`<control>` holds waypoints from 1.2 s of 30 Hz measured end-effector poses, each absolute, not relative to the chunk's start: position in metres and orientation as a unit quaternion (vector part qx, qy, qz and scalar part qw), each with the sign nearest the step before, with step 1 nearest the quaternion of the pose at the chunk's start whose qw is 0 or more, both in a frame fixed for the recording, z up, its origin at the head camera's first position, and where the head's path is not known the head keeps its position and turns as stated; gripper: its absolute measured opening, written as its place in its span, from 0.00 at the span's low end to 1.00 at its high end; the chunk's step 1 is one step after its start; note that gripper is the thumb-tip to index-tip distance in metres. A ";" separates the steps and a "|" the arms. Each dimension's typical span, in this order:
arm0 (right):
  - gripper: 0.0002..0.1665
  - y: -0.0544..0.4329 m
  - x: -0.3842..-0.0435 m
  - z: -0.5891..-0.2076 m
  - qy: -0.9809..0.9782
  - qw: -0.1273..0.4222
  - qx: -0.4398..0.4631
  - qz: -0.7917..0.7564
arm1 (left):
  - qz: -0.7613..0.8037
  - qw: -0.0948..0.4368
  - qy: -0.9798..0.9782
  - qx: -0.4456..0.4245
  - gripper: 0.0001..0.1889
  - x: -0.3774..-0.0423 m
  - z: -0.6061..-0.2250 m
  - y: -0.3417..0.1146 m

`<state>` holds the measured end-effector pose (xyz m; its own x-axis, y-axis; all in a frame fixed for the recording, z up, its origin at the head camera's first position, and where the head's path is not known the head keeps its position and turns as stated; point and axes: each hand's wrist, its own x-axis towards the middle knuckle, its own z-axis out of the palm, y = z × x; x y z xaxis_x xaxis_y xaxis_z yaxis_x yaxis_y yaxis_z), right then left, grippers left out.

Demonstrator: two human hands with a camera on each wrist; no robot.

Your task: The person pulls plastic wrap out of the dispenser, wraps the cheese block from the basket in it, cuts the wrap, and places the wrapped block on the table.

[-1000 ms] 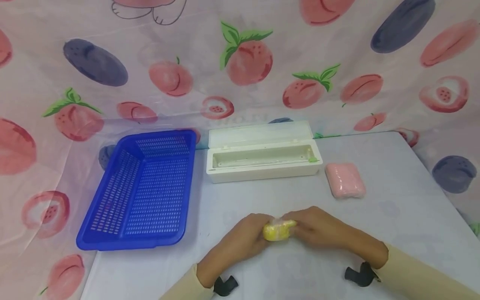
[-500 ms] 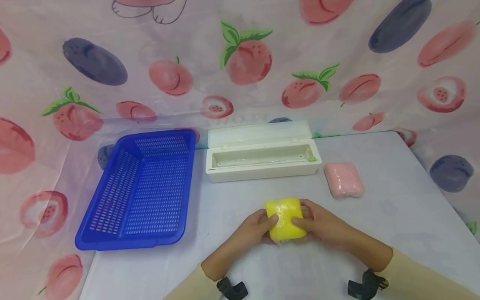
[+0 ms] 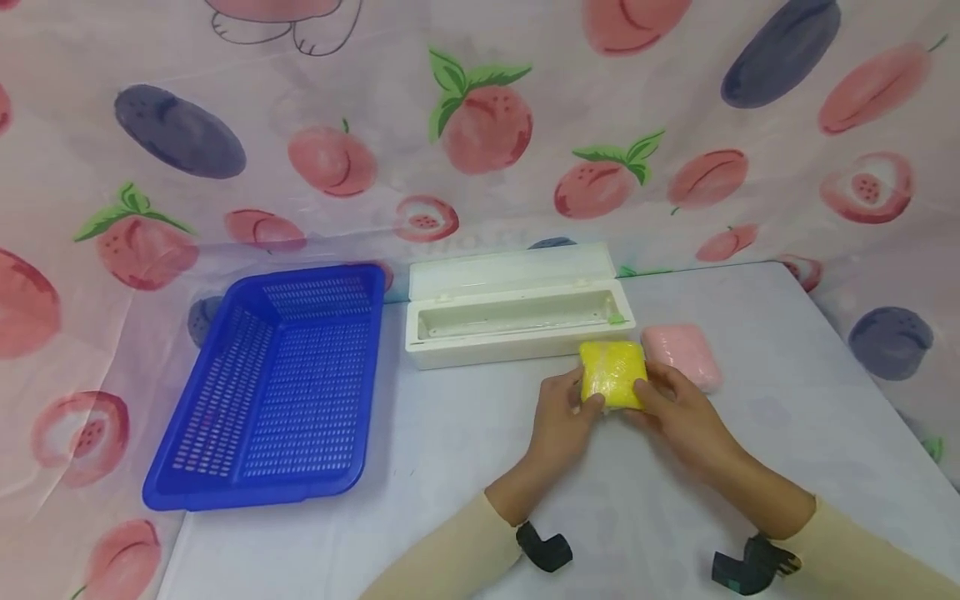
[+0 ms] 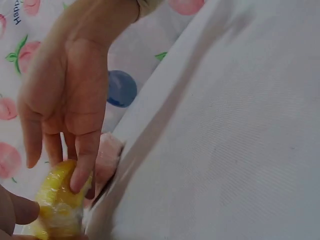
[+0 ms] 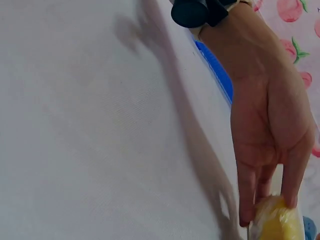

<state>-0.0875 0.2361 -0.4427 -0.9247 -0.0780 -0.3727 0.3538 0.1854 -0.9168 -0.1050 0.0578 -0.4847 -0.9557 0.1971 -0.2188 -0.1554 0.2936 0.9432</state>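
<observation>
Both hands hold a square yellow packet (image 3: 613, 373) in clear plastic wrap, raised just in front of a white box. My left hand (image 3: 561, 427) grips its left edge, thumb on the near face, and my right hand (image 3: 688, 425) grips the right edge likewise. The left wrist view shows the yellow packet (image 4: 59, 200) between my right hand (image 4: 75, 95) and the left thumb at the frame's edge. In the right wrist view my left hand (image 5: 272, 120) pinches the packet (image 5: 280, 222). A similar pink packet (image 3: 684, 357) lies on the table just behind the right hand.
The long white box (image 3: 495, 350) stands at the back with its lid (image 3: 513, 271) raised and a small green piece (image 3: 616, 318) at its right end. A blue perforated basket (image 3: 255, 496) stands at the left. A fruit-print cloth (image 3: 337, 75) hangs behind the white table (image 3: 450, 500).
The yellow packet was first seen edge-on, then turned face-up. Both hands have since carried it forward and to the right, from the table's near middle towards the white box and pink packet.
</observation>
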 end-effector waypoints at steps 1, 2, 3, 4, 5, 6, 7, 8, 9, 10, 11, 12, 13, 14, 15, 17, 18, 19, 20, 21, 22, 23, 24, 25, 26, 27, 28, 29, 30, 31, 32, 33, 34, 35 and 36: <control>0.43 0.237 -0.088 -0.442 0.745 0.172 0.086 -0.639 | 0.580 0.145 0.802 0.017 0.27 -0.107 -0.485 0.062; 0.42 0.237 -0.088 -0.442 0.743 0.175 0.081 -0.642 | 0.565 0.145 0.812 0.016 0.27 -0.108 -0.485 0.065; 0.43 0.237 -0.088 -0.441 0.746 0.178 0.078 -0.637 | 0.555 0.149 0.818 0.014 0.28 -0.109 -0.484 0.067; 0.43 0.237 -0.089 -0.441 0.750 0.181 0.076 -0.632 | 0.545 0.151 0.825 0.012 0.28 -0.110 -0.484 0.069; 0.43 0.237 -0.090 -0.440 0.755 0.184 0.075 -0.625 | 0.539 0.151 0.829 0.013 0.28 -0.111 -0.484 0.070; 0.43 0.237 -0.091 -0.440 0.761 0.187 0.076 -0.617 | 0.534 0.152 0.832 0.015 0.28 -0.111 -0.484 0.071; 0.43 0.237 -0.091 -0.440 0.767 0.190 0.078 -0.608 | 0.529 0.153 0.834 0.014 0.28 -0.112 -0.485 0.072; 0.44 0.237 -0.093 -0.440 0.773 0.195 0.078 -0.598 | 0.526 0.154 0.836 0.012 0.28 -0.112 -0.485 0.073; 0.44 0.238 -0.094 -0.440 0.778 0.202 0.079 -0.590 | 0.524 0.153 0.838 0.010 0.28 -0.112 -0.486 0.074; 0.44 0.239 -0.095 -0.440 0.786 0.207 0.079 -0.577 | 0.522 0.152 0.839 0.008 0.28 -0.112 -0.488 0.075; 0.44 0.240 -0.096 -0.441 0.798 0.210 0.076 -0.559 | 0.523 0.152 0.839 0.005 0.27 -0.112 -0.489 0.076; 0.44 0.242 -0.097 -0.441 0.810 0.213 0.073 -0.542 | 0.523 0.151 0.839 0.003 0.27 -0.111 -0.490 0.077; 0.44 0.243 -0.098 -0.441 0.820 0.215 0.070 -0.526 | 0.525 0.152 0.837 0.000 0.27 -0.111 -0.491 0.078; 0.44 0.245 -0.099 -0.441 0.832 0.215 0.065 -0.507 | 0.528 0.151 0.836 0.001 0.28 -0.111 -0.492 0.079; 0.44 0.247 -0.100 -0.442 0.841 0.214 0.060 -0.494 | 0.530 0.150 0.835 0.003 0.28 -0.111 -0.492 0.081; 0.44 0.249 -0.102 -0.443 0.854 0.209 0.049 -0.474 | 0.535 0.147 0.832 0.009 0.29 -0.111 -0.493 0.083; 0.44 0.250 -0.103 -0.443 0.855 0.208 0.044 -0.473 | 0.534 0.147 0.832 0.012 0.29 -0.111 -0.493 0.084; 0.44 0.250 -0.104 -0.443 0.856 0.206 0.037 -0.472 | 0.533 0.148 0.833 0.014 0.30 -0.111 -0.493 0.084; 0.44 0.250 -0.105 -0.444 0.857 0.205 0.030 -0.472 | 0.532 0.148 0.834 0.017 0.30 -0.111 -0.493 0.084; 0.44 0.250 -0.105 -0.444 0.856 0.206 0.025 -0.474 | 0.527 0.150 0.836 0.019 0.30 -0.111 -0.492 0.084; 0.44 0.250 -0.105 -0.444 0.857 0.207 0.022 -0.472 | 0.521 0.152 0.839 0.021 0.30 -0.111 -0.491 0.084; 0.44 0.250 -0.105 -0.444 0.858 0.209 0.021 -0.468 | 0.513 0.156 0.844 0.023 0.30 -0.110 -0.491 0.082; 0.45 0.251 -0.105 -0.443 0.860 0.210 0.019 -0.465 | 0.505 0.158 0.848 0.026 0.30 -0.110 -0.489 0.080; 0.45 0.251 -0.105 -0.442 0.861 0.213 0.018 -0.462 | 0.497 0.159 0.852 0.033 0.30 -0.110 -0.488 0.078; 0.46 0.252 -0.104 -0.440 0.864 0.214 0.016 -0.456 | 0.488 0.161 0.857 0.037 0.29 -0.109 -0.487 0.075; 0.45 0.252 -0.103 -0.436 0.868 0.213 0.013 -0.449 | 0.481 0.166 0.860 0.043 0.29 -0.108 -0.484 0.072; 0.45 0.254 -0.101 -0.432 0.872 0.211 0.010 -0.441 | 0.478 0.169 0.861 0.051 0.30 -0.106 -0.481 0.067; 0.46 0.256 -0.100 -0.428 0.877 0.208 0.007 -0.433 | 0.474 0.171 0.862 0.060 0.30 -0.103 -0.477 0.061; 0.46 0.258 -0.098 -0.423 0.881 0.203 0.004 -0.428 | 0.469 0.170 0.864 0.071 0.30 -0.100 -0.473 0.055; 0.46 0.260 -0.097 -0.418 0.887 0.199 0.003 -0.417 | 0.462 0.167 0.867 0.084 0.30 -0.097 -0.467 0.047; 0.46 0.262 -0.097 -0.414 0.894 0.193 0.004 -0.404 | 0.450 0.162 0.873 0.096 0.31 -0.094 -0.461 0.039; 0.46 0.264 -0.096 -0.409 0.901 0.187 0.007 -0.391 | 0.437 0.153 0.879 0.110 0.31 -0.090 -0.454 0.030; 0.46 0.267 -0.096 -0.405 0.907 0.179 0.009 -0.382 | 0.420 0.141 0.888 0.123 0.31 -0.086 -0.447 0.020; 0.46 0.269 -0.096 -0.402 0.913 0.166 0.009 -0.372 | 0.398 0.127 0.899 0.134 0.30 -0.083 -0.440 0.010; 0.45 0.272 -0.096 -0.399 0.923 0.145 0.004 -0.357 | 0.380 0.114 0.907 0.142 0.30 -0.079 -0.431 -0.002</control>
